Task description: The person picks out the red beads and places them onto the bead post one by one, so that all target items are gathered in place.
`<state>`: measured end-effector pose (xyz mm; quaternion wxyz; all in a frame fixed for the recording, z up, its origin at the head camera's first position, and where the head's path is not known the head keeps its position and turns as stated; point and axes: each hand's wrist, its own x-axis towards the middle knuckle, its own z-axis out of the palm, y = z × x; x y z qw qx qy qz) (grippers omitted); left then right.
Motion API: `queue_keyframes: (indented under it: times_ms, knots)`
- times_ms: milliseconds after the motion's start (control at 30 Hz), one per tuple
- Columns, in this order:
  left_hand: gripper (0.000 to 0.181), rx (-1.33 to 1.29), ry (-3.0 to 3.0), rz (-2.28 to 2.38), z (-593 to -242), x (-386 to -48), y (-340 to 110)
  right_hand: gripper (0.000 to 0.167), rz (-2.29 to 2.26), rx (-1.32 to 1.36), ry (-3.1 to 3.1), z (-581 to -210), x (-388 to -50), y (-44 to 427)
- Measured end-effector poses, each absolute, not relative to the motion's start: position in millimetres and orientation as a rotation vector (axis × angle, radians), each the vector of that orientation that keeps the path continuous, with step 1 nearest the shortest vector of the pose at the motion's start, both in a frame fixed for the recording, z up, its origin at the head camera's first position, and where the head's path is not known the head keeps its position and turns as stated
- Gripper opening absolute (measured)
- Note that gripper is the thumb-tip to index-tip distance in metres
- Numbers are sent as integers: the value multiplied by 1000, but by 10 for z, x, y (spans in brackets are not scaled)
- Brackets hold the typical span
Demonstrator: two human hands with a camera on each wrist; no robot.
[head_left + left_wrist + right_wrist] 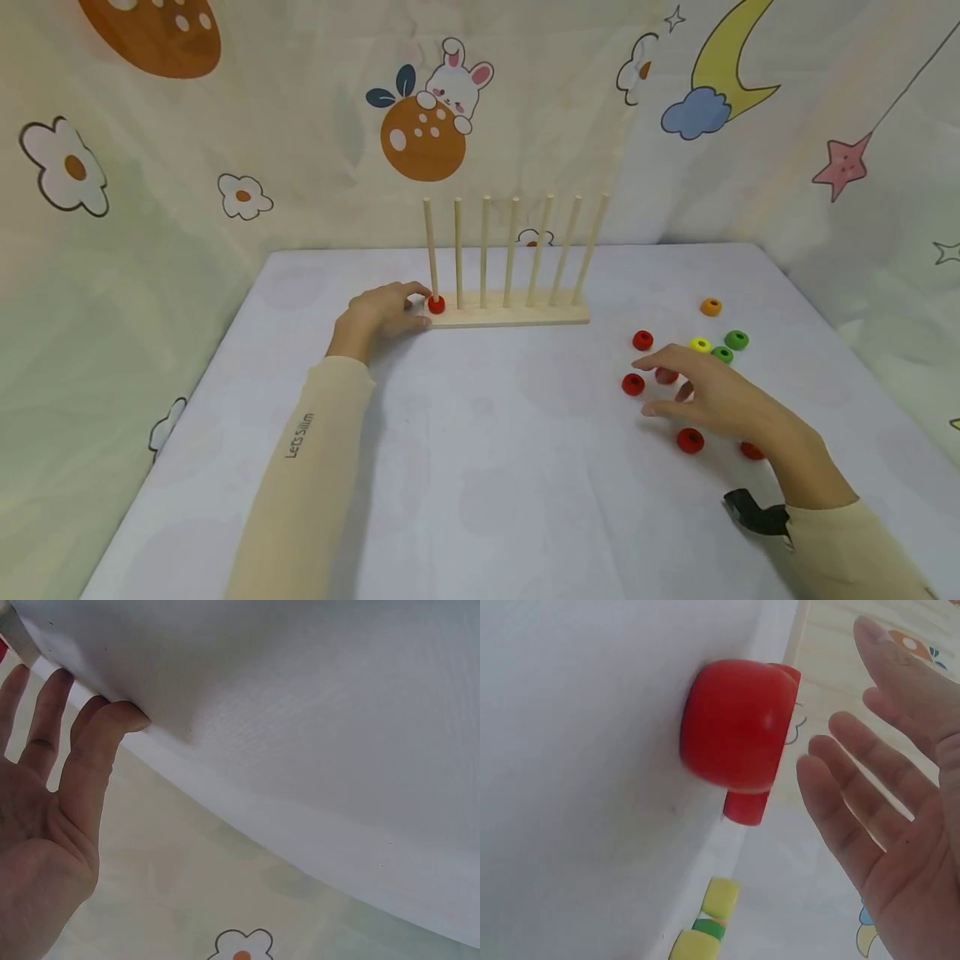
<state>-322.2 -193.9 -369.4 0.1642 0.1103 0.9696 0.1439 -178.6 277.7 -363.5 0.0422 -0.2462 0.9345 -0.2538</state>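
A wooden rack (510,315) with several upright pegs stands at the back of the table. One red bead (437,305) sits at the bottom of its leftmost peg. My left hand (381,315) holds the left end of the base, thumb in front and index finger behind; the left wrist view shows this hand (60,795) at its left side. On the right, my right hand (716,396) hovers over red beads (633,384) with thumb and fingers apart, holding nothing. In the right wrist view, a red bead (735,726) lies beside the spread fingers of this hand (900,817).
Near the right hand lie green beads (737,340), a yellow bead (701,344) and an orange bead (711,307). More red beads (690,441) are closer to the front. A black strap (756,513) hangs by the right sleeve. Printed cloth (315,125) hangs behind the table.
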Motion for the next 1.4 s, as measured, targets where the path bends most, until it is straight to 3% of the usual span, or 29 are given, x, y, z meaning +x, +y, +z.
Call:
queue_keyframes:
  times_ms: [500,900,1200,1400]
  knots:
    - [55,297,2782,396,-3755,-3210,-1948,71,-804,-557,2732,-3600,-1541,2984]
    - [56,295,2773,397,-3755,-3213,-1949,60,-701,-523,2687,-3701,-1470,3014]
    - [55,279,2780,400,-3693,-3217,-1910,28,-603,-628,2710,-3691,-1492,3030]
    - [58,285,2775,388,-3712,-3213,-1917,25,-644,-718,2803,-3682,-1517,3012]
